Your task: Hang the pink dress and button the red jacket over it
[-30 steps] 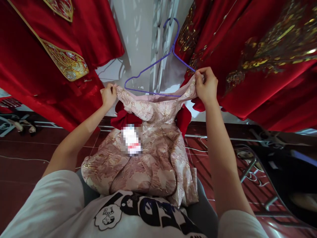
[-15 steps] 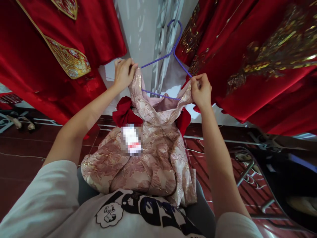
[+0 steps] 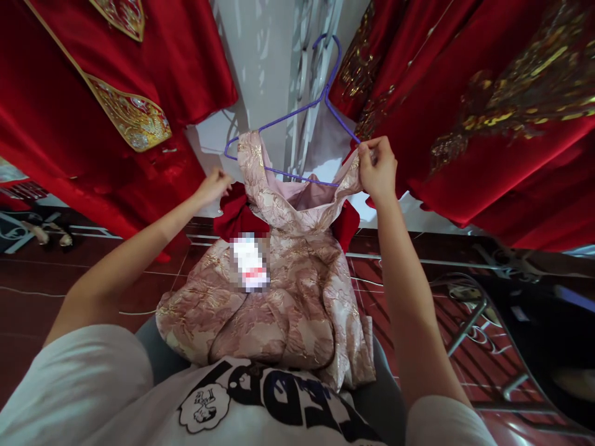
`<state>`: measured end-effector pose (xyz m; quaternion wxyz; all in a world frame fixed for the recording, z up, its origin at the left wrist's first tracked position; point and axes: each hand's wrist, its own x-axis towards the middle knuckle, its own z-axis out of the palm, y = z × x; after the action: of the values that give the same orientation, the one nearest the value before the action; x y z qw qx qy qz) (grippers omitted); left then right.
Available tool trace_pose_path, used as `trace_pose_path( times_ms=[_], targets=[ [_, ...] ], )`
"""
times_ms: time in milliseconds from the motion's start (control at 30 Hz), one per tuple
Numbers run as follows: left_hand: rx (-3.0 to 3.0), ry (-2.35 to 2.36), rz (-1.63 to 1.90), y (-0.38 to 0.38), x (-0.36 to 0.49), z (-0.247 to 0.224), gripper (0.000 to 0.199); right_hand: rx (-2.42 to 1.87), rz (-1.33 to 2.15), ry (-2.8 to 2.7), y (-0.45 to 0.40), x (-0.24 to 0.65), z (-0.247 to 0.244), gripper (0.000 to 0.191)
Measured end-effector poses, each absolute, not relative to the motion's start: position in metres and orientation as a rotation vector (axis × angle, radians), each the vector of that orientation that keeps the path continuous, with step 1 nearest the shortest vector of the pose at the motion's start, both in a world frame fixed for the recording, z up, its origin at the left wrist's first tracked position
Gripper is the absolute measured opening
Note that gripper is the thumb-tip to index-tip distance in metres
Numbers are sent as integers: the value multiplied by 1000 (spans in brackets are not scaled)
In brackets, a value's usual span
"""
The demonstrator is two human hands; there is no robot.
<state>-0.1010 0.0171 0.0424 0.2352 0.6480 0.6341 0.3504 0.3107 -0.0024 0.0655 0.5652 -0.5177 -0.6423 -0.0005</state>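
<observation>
A pink dress with gold brocade [image 3: 288,310] lies across my lap, its neckline raised on a purple hanger [image 3: 292,114]. My right hand [image 3: 379,167] pinches the dress's right shoulder strap at that end of the hanger. The left strap [image 3: 251,155] sits over the hanger's other arm, whose tip sticks out past it. Just below, my left hand [image 3: 214,187] is off the strap with loosely bent fingers, beside the dark red puffed fabric [image 3: 232,212] at the dress's side. Whether it touches that fabric is hard to see. A blurred-out phone or tag [image 3: 250,263] rests on the bodice.
Red garments with gold embroidery [image 3: 132,114] hang at the left, and more with sequins [image 3: 506,93] at the right. A white metal rack [image 3: 307,80] stands ahead. To the right is a dark chair [image 3: 525,322]; shoes [image 3: 46,234] sit at far left.
My left hand has let go of the left strap and moved down and left, baring the hanger's end. My right hand keeps its hold on the other strap.
</observation>
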Motion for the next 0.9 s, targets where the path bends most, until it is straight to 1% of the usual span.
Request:
trace_pose_path(
  times_ms=[67,100,167,233,367,467,500,567,633,700,833,867,900],
  targets=[
    [2061,1706,604,-5,-111,29,37,-1212,10,-1520,-4,310,67,33],
    [2157,1677,472,-12,-116,25,35,-1207,16,-1525,-5,310,68,33],
    [2212,1672,379,-15,-124,26,27,-1200,26,-1531,-5,310,68,32],
    [2089,1745,513,-6,-129,34,21,-1201,33,-1528,-3,311,66,31],
    [1737,1782,981,30,-120,65,16,-1220,28,-1519,4,313,62,32],
    [1699,1829,1264,57,-98,98,27,-1241,-10,-1535,2,311,61,33],
    [1722,1877,1301,63,-89,109,32,-1251,-29,-1541,-1,309,62,32],
    [1833,1899,1372,68,-68,130,35,-1275,-76,-1538,-10,303,66,30],
    [1967,1881,1406,65,-50,147,29,-1300,-128,-1518,-22,296,71,28],
    [2137,1879,1366,56,-40,157,20,-1318,-177,-1495,-33,289,76,25],
    [2422,1840,1081,41,-56,166,2,-1319,-164,-1488,-41,286,84,18],
    [2455,1814,1007,38,-65,166,5,-1319,-149,-1487,-40,287,84,17],
    [2478,1798,935,35,-74,165,12,-1323,-138,-1487,-38,288,84,16]
  ],
)
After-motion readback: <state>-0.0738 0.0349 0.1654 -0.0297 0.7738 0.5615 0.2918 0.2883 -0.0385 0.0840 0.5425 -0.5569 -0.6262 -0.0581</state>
